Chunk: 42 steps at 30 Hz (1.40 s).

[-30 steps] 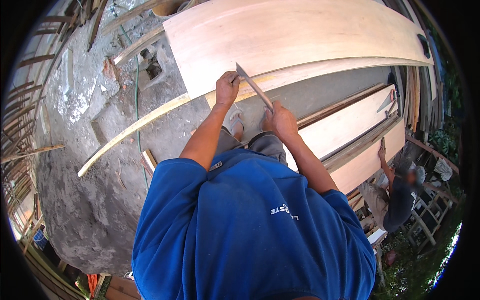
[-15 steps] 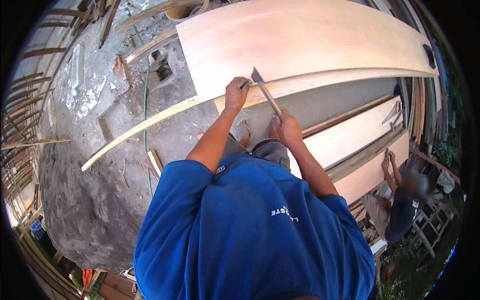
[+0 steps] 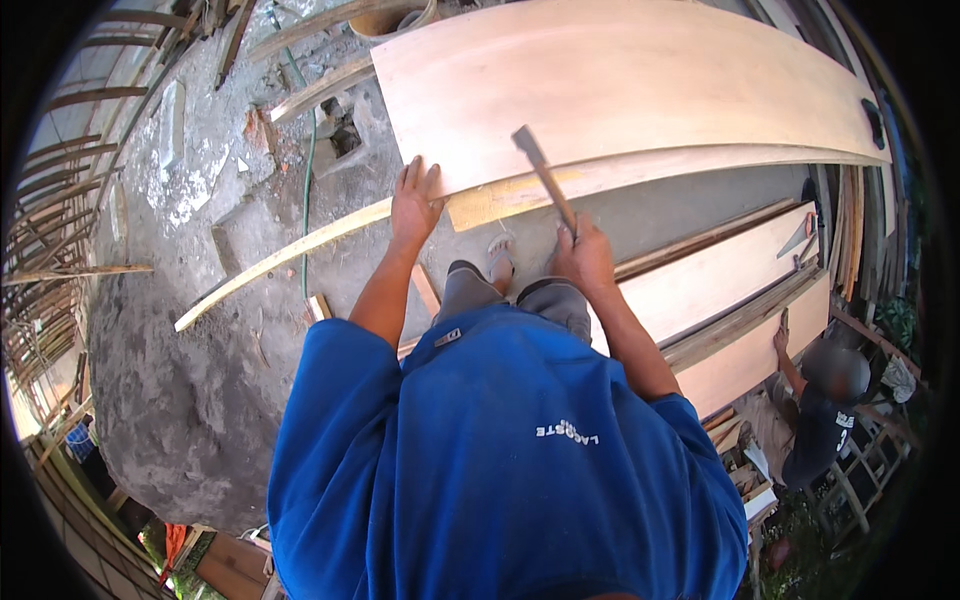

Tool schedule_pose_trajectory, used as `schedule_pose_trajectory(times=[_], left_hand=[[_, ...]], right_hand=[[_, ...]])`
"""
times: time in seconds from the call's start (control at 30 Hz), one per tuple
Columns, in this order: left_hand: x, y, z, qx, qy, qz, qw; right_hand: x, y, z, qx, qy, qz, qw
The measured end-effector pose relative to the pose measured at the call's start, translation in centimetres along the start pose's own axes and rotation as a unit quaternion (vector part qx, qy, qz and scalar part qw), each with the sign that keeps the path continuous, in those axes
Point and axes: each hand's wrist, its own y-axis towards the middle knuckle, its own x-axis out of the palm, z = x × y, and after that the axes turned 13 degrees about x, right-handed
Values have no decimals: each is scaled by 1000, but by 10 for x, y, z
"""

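My left hand [image 3: 416, 205] lies with its fingers spread over the near left corner of a large pale plywood sheet [image 3: 620, 90]. Its palm is by a long narrow wood strip [image 3: 290, 245], which runs along the sheet's near edge and sticks out to the left. Beneath that edge a yellowish board [image 3: 490, 204] shows. My right hand [image 3: 583, 255] is wrapped round the handle of a hammer [image 3: 548, 175]. The hammer's head is raised, overlapping the sheet's near edge in view.
At the lower right a co-worker [image 3: 820, 420] has a hand on another plywood panel [image 3: 755, 355]. A handsaw [image 3: 795, 238] rests on a pale panel [image 3: 700, 275]. A green hose [image 3: 308, 185] crosses the rough concrete floor on the left, near a broken hole [image 3: 343, 135].
My left hand has gone from a pinch at the sheet's near edge to spread fingers at its left corner. The hammer stays in my right hand. The co-worker has lowered one hand.
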Motion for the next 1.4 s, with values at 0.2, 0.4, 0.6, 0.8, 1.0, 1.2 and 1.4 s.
schedule_pose_trajectory(times=[0.2, 0.4, 0.6, 0.8, 1.0, 1.2, 1.4], left_hand=[[-16, -1, -30, -192, -141, -8, 971], [-14, -12, -56, -76, -17, -145, 986], [-20, -25, -14, -106, -30, -165, 980], [5, -64, 6, -118, -29, -109, 987], [-8, -47, 12, -133, -24, -188, 973], [-9, -50, 11, -153, -20, -223, 963], [-15, -27, 14, -155, -32, -266, 951]], right_hand=[[13, -8, 13, -26, 37, 23, 999], [0, 7, 7, 58, -40, -71, 995], [-28, -9, 18, 38, 20, -35, 998], [-46, -40, 0, -11, 39, -10, 999], [-3, -52, 57, -17, 47, -16, 999], [-26, -47, 35, 58, -64, -64, 994], [6, -45, 61, -9, 32, -8, 999]])
